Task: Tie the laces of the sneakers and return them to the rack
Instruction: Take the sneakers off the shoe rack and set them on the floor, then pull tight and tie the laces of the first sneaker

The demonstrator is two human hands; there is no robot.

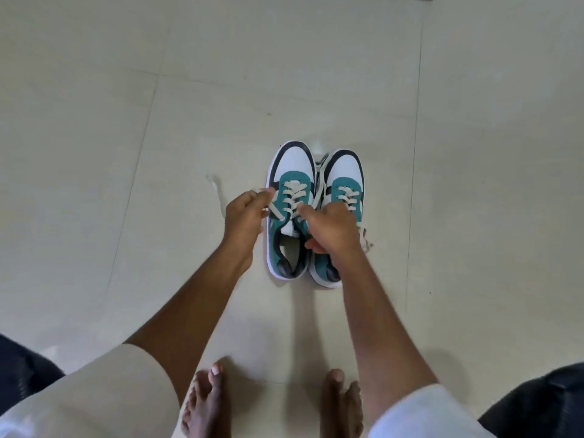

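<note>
Our bare feet [208, 403] sit lowest; mid-frame, left hand [245, 216] pinches the left sneaker's [289, 210] lace [274, 207], drawn leftward; right hand [331, 227] grip unclear.

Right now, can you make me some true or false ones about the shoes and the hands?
1. Two sneakers stand side by side on the tiled floor. True.
2. The left hand pinches a lace of the left sneaker. True.
3. The right sneaker is tied in a neat bow. False: its laces lie loose, one end trailing on the floor beside it.
4. The person is wearing socks. False: both feet are bare.
5. The right hand is at the laces too. True: it reaches over the sneakers.
6. The sneakers sit on a rack. False: they are on the floor; no rack shows.
</note>
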